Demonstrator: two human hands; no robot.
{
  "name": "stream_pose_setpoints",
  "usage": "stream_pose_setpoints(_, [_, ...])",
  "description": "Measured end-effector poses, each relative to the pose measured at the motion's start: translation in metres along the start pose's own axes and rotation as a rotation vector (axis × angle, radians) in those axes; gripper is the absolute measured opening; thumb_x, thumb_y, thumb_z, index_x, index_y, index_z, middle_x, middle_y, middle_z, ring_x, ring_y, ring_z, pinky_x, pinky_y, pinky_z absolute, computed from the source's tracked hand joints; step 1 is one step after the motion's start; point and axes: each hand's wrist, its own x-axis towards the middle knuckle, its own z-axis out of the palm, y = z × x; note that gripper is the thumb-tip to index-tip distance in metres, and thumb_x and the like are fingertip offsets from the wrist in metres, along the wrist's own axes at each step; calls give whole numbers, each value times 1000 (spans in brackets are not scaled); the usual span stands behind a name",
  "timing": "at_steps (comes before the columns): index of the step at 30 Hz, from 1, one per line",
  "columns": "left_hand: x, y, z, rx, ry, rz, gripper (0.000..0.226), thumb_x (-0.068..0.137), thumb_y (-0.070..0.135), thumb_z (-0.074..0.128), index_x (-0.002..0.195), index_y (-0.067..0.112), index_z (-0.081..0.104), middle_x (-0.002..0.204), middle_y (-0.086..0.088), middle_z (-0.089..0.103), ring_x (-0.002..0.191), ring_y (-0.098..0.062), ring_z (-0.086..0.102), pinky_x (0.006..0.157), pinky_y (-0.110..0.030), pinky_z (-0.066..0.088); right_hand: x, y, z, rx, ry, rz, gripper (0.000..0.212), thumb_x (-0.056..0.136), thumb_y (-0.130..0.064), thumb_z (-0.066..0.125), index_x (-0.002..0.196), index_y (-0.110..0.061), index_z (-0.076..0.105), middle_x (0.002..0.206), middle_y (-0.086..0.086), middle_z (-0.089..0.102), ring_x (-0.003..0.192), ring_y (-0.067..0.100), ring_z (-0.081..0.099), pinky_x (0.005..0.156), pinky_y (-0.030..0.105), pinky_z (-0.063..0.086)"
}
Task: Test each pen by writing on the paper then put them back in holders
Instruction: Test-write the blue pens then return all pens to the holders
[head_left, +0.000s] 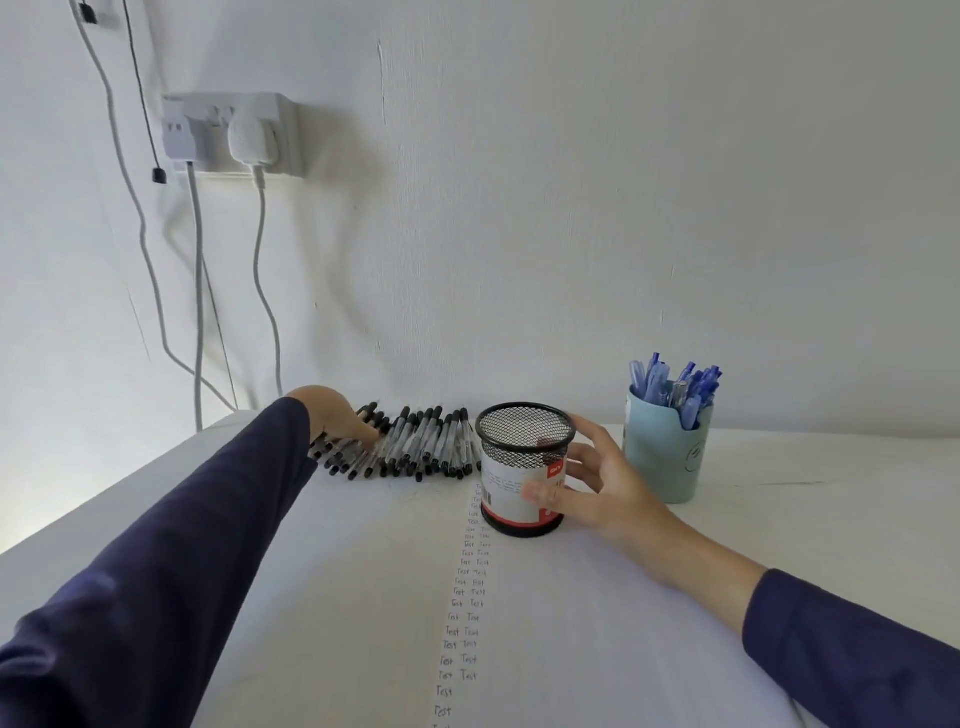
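Note:
A row of several black-capped pens (415, 441) lies at the back of the table. My left hand (337, 418) reaches over the left end of that row, its fingers curled down onto the pens; whether it grips one is hidden. My right hand (592, 488) curls round the right side of the empty black mesh holder (524, 467), thumb on its label. The holder stands on the white paper (363, 597), which carries two columns of handwritten "Test". A light blue holder (667, 457) full of blue pens (675, 389) stands to the right.
The white wall rises directly behind the table. A socket (234, 132) with two plugs hangs at the upper left, its cables (200, 312) running down behind the table's left rear corner. The table's left edge slants from there toward me.

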Motion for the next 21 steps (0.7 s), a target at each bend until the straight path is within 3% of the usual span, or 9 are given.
stream_pose_setpoints(2, [-1, -8, -4, -45, -32, 3, 63, 89, 47, 63, 134, 4, 51, 140, -17, 48, 127, -33, 48, 105, -37, 42, 0, 1, -1, 2, -8, 11, 89, 64, -23, 87, 138, -37, 39, 124, -9, 63, 115, -2, 58, 75, 9, 50])
stream_pose_setpoints(5, [1, -25, -13, -244, -55, 47, 38, 79, 34, 77, 97, 2, 66, 101, -14, 66, 94, -28, 63, 86, -32, 52, -1, 1, -1, -10, -13, 14, 85, 65, -24, 87, 136, -38, 42, 123, -12, 64, 115, -3, 57, 78, 11, 50])
stream_pose_setpoints(9, [-29, -23, -39, -427, -269, 296, 29, 77, 24, 74, 94, 0, 68, 81, -7, 68, 70, -15, 63, 63, -24, 52, 0, -3, -2, -10, -20, 15, 73, 64, -25, 87, 128, -29, 52, 121, -16, 66, 113, -3, 60, 82, 15, 51])
stream_pose_setpoints(14, [-97, 21, -90, -98, -501, 628, 25, 81, 15, 64, 104, 5, 62, 90, 1, 72, 76, -10, 65, 71, -23, 55, -1, -5, -5, -2, -59, 27, 69, 65, -25, 89, 126, -24, 57, 122, -13, 67, 116, 3, 60, 92, 23, 49])
stream_pose_setpoints(19, [-118, 83, -110, 207, -620, 614, 36, 83, 20, 71, 113, 1, 64, 101, -5, 70, 81, -12, 66, 70, -22, 55, -7, -11, -7, 6, -107, 29, 57, 75, -11, 81, 125, -24, 58, 123, -15, 66, 116, 7, 62, 90, 20, 50])
stream_pose_setpoints(21, [-118, 103, -102, 302, -637, 576, 32, 84, 22, 70, 110, 3, 66, 99, -6, 70, 81, -12, 66, 70, -22, 54, -10, -13, -8, -1, -124, 25, 57, 76, -9, 81, 126, -25, 58, 125, -15, 65, 116, 12, 62, 99, 27, 48])
